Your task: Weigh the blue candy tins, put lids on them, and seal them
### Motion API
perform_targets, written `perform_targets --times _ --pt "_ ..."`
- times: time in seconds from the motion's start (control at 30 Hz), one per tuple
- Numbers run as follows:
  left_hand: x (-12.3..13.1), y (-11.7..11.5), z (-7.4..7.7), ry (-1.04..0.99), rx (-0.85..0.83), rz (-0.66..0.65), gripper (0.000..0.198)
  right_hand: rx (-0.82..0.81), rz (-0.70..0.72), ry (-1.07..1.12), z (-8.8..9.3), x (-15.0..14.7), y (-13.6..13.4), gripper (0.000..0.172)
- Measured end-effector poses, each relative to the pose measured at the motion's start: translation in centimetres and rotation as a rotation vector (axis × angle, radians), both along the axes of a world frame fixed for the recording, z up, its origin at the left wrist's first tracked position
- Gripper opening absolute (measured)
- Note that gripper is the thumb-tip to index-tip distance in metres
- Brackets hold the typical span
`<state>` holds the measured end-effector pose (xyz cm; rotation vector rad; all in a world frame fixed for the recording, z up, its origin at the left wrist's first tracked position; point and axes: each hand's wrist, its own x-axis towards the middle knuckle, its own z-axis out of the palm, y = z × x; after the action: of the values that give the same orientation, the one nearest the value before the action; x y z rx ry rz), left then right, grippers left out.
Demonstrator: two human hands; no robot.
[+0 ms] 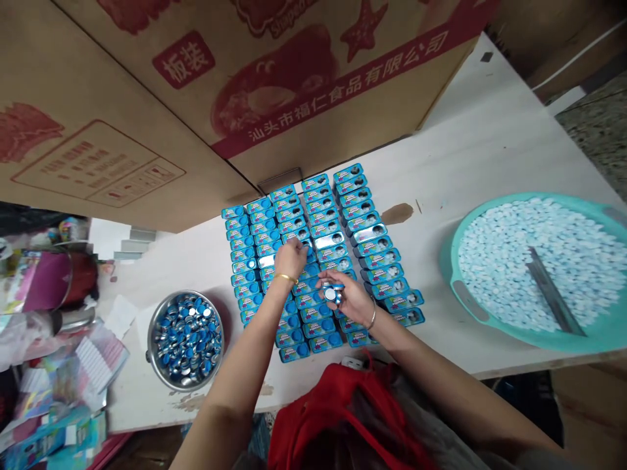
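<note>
Blue printed tins [323,215] stand in close rows on the white table. Round blue caps sit in the openings of many tins on the left and near side. Openings in the right column [385,261] show dark or with white pieces inside. My left hand [290,259] reaches over the middle rows, fingertips pinched together at a tin's round opening; what is between them is hidden. My right hand [349,299] is just to the right, palm up, its fingers curled round several small round metal caps [332,293] above the tins.
At the left stands a steel bowl [153,352] of blue and silver caps. A turquoise basin [453,261] of small white pieces, with a metal scoop [553,290], is at the right. Large cardboard boxes [274,140] block the back. Packaging clutter [73,372] lies far left.
</note>
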<state>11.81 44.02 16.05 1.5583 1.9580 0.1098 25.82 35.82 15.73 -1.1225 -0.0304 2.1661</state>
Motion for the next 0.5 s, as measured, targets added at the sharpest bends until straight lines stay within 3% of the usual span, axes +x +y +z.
perform_targets --times 0.13,0.27,0.4,0.5 --pt "-0.6 3.7 -0.6 0.264 -0.209 -0.101 0.017 0.056 0.025 0.037 -0.4 0.6 0.0 0.015" --pt "-0.5 4.9 -1.1 0.363 -0.308 -0.148 0.03 0.089 -0.008 0.054 -0.6 0.8 0.2 0.018" --pt "-0.4 3.6 -0.5 0.372 -0.201 -0.171 0.03 0.043 -0.056 0.06 -0.6 0.7 0.9 0.014" --pt "-0.4 1.1 0.6 0.051 -0.058 -0.288 0.026 -0.038 -0.082 0.043 -0.7 0.7 1.4 0.01"
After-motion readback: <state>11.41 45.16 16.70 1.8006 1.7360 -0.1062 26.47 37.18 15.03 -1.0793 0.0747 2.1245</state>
